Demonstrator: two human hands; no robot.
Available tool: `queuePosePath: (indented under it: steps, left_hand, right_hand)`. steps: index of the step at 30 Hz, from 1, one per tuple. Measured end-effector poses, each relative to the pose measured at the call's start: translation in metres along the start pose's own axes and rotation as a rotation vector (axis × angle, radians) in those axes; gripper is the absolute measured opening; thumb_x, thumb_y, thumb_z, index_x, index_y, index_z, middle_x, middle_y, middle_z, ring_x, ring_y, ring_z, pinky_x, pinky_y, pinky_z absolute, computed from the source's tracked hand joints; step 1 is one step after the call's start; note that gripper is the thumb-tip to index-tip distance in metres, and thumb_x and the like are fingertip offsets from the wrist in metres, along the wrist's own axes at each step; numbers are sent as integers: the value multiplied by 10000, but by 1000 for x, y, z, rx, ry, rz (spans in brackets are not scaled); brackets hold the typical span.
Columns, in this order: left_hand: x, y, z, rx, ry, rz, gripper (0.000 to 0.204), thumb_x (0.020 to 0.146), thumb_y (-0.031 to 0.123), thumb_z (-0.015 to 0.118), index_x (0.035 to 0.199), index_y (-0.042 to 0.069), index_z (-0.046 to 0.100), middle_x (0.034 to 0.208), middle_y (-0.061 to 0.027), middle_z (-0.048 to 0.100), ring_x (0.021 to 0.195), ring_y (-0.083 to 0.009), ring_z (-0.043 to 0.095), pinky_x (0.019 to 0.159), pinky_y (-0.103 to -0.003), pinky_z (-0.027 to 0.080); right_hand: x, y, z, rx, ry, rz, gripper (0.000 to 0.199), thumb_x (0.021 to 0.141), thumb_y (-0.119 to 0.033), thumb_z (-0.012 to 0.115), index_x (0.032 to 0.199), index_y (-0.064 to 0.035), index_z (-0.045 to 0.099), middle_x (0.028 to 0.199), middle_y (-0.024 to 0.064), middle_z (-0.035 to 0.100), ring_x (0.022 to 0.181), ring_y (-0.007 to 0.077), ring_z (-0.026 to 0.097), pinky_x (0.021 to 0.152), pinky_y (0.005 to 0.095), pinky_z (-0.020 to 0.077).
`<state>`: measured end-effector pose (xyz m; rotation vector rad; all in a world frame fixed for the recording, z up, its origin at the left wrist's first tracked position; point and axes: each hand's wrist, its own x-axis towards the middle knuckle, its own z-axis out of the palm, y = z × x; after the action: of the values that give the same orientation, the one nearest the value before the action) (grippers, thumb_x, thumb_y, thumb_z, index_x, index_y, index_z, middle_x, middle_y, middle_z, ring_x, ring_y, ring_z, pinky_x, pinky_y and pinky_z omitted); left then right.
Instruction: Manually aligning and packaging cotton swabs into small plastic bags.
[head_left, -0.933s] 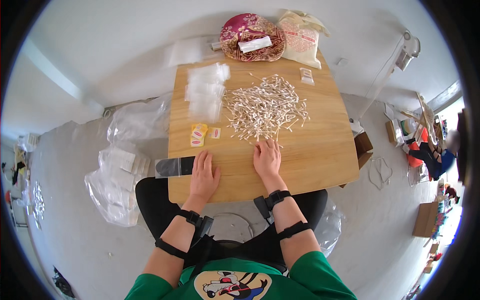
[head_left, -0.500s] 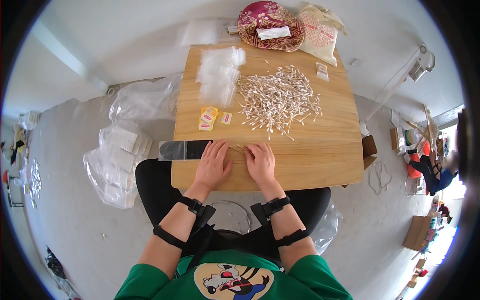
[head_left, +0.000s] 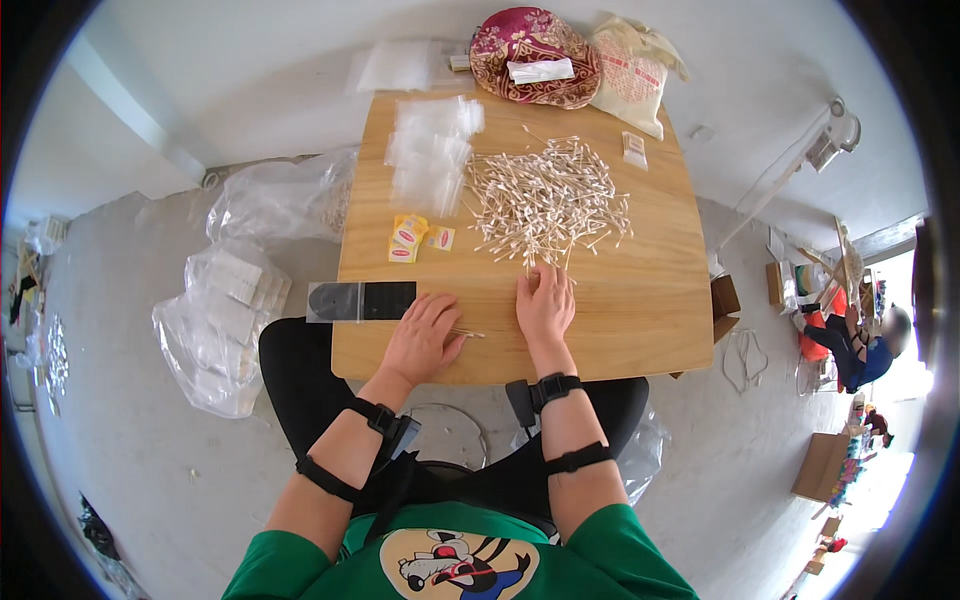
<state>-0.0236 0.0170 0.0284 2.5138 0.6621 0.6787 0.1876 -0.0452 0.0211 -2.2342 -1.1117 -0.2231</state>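
Observation:
A loose heap of cotton swabs (head_left: pixel 548 200) lies on the wooden table. At its near edge, my right hand (head_left: pixel 546 305) has its fingers bent and closed on swabs; how many is hidden. My left hand (head_left: pixel 425 335) rests on the table closer to me, fingers curled over a few cotton swabs (head_left: pixel 468 333) whose tips stick out to the right. Touching the left fingers is a black flat strip (head_left: pixel 388 300), and a clear plastic sleeve with a dark rounded piece (head_left: pixel 335 301) extends from it past the table's left edge.
Clear plastic bags (head_left: pixel 430 150) are stacked at the far left of the table (head_left: pixel 640 320), with yellow-and-white labels (head_left: pixel 408 238) below them. A patterned cap (head_left: pixel 535 55), a cloth bag (head_left: pixel 630 75) and a small packet (head_left: pixel 634 150) sit at the back. Another person (head_left: pixel 862 345) sits far right.
My right hand has moved away from the left hand, right and forward to the heap's near edge. The left hand stays nearly in place with its swabs. The view has shifted slightly.

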Motion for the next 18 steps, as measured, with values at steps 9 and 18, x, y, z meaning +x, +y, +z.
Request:
queuePosePath:
  steps: [9, 18]
  left_hand:
    - [-1, -2, -1, -7, 1, -38, 378, 776, 193, 748, 1071, 27, 579, 1188, -140, 570, 1152, -360, 543, 1010, -441, 450]
    - [3, -3, 0, 44, 1, -16, 521, 816, 251, 725, 1260, 33, 559, 1377, -165, 514, 1301, -347, 472, 1112, -462, 373]
  right_hand:
    - [-31, -3, -7, -55, -99, -41, 105, 861, -137, 661, 894, -73, 584, 893, 123, 617, 864, 352, 613, 734, 461, 507]
    - [-45, -28, -9, 299, -271, -181, 113, 842, -121, 677, 946, -94, 642, 909, 139, 623, 858, 360, 625, 742, 455, 517]
